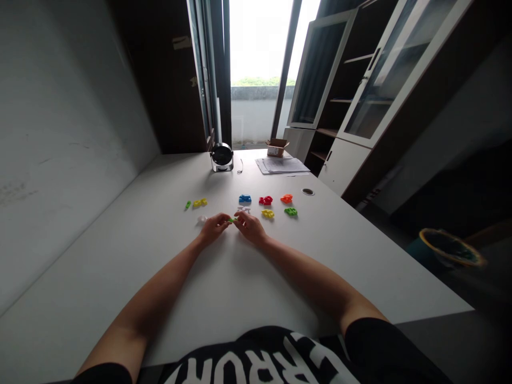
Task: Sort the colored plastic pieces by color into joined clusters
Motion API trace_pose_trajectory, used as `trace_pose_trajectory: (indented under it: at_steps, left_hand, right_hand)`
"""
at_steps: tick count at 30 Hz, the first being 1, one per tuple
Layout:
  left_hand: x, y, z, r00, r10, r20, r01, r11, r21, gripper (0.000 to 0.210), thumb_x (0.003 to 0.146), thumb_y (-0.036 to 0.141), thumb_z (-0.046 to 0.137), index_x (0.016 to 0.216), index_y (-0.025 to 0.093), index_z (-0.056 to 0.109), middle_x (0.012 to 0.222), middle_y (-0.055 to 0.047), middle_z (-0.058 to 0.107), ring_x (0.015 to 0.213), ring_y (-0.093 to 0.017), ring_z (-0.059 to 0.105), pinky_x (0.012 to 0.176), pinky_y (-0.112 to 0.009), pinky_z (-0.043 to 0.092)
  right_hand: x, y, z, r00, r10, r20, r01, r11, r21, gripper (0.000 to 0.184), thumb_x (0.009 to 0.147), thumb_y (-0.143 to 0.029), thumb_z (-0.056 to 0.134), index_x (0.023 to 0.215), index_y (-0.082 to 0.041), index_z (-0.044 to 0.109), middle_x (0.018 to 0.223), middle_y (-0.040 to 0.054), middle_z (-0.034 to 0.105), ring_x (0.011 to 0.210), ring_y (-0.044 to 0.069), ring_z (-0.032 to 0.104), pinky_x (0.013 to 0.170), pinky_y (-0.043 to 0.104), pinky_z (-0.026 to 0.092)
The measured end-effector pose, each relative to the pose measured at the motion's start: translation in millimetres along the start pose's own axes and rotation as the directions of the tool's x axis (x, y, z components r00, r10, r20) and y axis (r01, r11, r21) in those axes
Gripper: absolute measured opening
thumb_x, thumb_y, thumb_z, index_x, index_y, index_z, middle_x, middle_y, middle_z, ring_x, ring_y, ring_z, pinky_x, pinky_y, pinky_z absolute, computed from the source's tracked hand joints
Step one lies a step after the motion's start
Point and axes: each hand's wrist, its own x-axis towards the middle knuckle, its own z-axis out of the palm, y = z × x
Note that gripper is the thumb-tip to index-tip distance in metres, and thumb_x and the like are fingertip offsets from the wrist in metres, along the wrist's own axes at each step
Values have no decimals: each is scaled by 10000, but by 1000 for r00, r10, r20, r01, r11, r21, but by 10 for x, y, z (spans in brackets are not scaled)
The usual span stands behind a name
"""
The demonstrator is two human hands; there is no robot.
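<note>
Between my fingertips is a small bright green plastic piece (232, 220), mostly hidden by them. My left hand (215, 226) pinches it from the left and my right hand (249, 226) grips it from the right. A white piece (201, 219) lies beside my left hand. Just beyond my right hand stands a white plastic figure (244, 209), partly covered by the fingers. Further off are a blue one (245, 198), a red one (265, 200) and an orange one (286, 198). Nearer are a yellow one (268, 214) and a green one (291, 212).
Left of centre lie yellow pieces (200, 202) and a green piece (188, 205). At the back of the white table (168, 181) stand a round black device (222, 156), papers (282, 166) and an open cardboard box (277, 148). A cable hole (308, 192) is at right.
</note>
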Motion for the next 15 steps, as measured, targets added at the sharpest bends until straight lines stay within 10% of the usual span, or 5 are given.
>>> trace_pose_trajectory:
  at_steps: [15]
  left_hand:
    - [-14, 34, 3, 1000, 15, -26, -14, 999, 29, 122, 841, 303, 663, 939, 230, 661, 899, -17, 718, 780, -172, 666, 770, -329, 524]
  right_hand:
    - [0, 3, 6, 999, -34, 26, 32, 997, 75, 123, 924, -238, 598, 1042, -233, 633, 871, 12, 702, 710, 138, 628, 685, 259, 494]
